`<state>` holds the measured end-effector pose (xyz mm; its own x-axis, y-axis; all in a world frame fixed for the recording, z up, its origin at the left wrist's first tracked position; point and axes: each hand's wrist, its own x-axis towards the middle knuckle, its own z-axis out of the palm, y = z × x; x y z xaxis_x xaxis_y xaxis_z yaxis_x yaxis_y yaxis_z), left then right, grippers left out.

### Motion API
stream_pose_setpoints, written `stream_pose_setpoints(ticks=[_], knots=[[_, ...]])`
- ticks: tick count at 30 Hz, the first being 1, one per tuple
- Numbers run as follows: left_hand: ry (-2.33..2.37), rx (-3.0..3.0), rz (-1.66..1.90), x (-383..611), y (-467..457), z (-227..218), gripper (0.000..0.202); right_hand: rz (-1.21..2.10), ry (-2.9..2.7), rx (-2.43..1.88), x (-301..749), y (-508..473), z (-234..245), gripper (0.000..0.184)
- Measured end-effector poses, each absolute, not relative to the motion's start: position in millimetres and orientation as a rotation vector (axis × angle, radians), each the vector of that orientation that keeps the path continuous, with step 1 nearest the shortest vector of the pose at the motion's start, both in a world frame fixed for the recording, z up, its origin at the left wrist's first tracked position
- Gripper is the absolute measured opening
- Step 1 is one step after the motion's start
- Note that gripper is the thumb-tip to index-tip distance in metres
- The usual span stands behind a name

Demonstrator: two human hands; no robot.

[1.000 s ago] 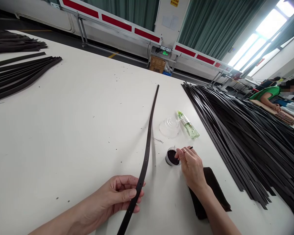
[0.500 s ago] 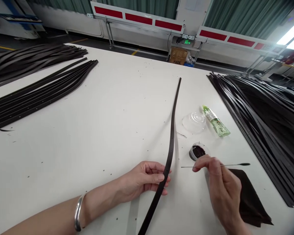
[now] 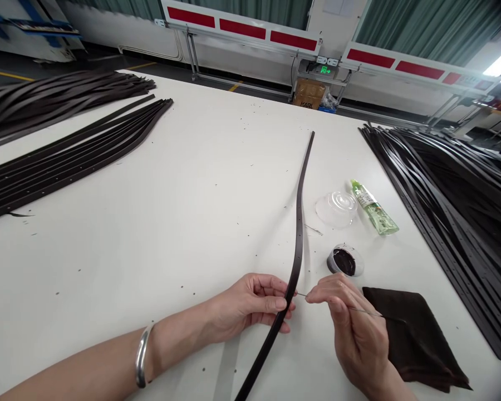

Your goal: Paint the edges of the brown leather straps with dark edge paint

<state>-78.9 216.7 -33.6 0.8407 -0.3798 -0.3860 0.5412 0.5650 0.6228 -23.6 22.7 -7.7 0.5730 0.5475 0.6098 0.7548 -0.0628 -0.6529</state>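
In the head view, the left hand (image 3: 250,307) pinches a dark strap (image 3: 299,234) between thumb and fingers, and the right hand (image 3: 357,326) pinches a thin rod (image 3: 365,312), its tip pointing at the strap's right edge just beside the left fingers. Whether the tip touches the strap, I cannot tell. A silver bracelet (image 3: 141,356) circles the left wrist.

The white table (image 3: 183,195) gives wide room left of the strap, reaching to a bundle of straps (image 3: 75,159) and, behind it, a larger pile (image 3: 62,106). On the right, a long heap of straps (image 3: 446,195) bounds a narrower strip of tabletop. The far edge of the table runs beyond the strap's far end.

The strap lies between the hands, running from the near border of the view, through the left hand, and curving away forward. Right of it stand a small cup of dark liquid (image 3: 344,262), a clear lid (image 3: 337,209) and a green bottle (image 3: 374,208). A dark folded cloth (image 3: 420,334) lies beside the right hand.
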Motion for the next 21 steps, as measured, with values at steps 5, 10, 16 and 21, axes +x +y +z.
stream_pose_setpoints(ticks=[5,10,16,21], knots=[[0.186,0.799,-0.543,-79.1,216.9,-34.9,0.014,-0.238,-1.101,-1.756,-23.8,22.3,-8.3,0.028],[0.177,0.797,-0.554,-79.0,217.5,-36.7,0.016,-0.229,-1.122,-1.764,-23.4,25.5,-6.7,0.028],[0.175,0.796,-0.549,-78.9,217.1,-36.1,0.016,-0.249,-1.148,-1.754,-24.2,27.2,-4.4,0.029],[0.161,0.793,-0.541,-79.0,216.7,-35.4,0.014,-0.214,-1.121,-1.756,-25.4,25.1,-6.5,0.03]])
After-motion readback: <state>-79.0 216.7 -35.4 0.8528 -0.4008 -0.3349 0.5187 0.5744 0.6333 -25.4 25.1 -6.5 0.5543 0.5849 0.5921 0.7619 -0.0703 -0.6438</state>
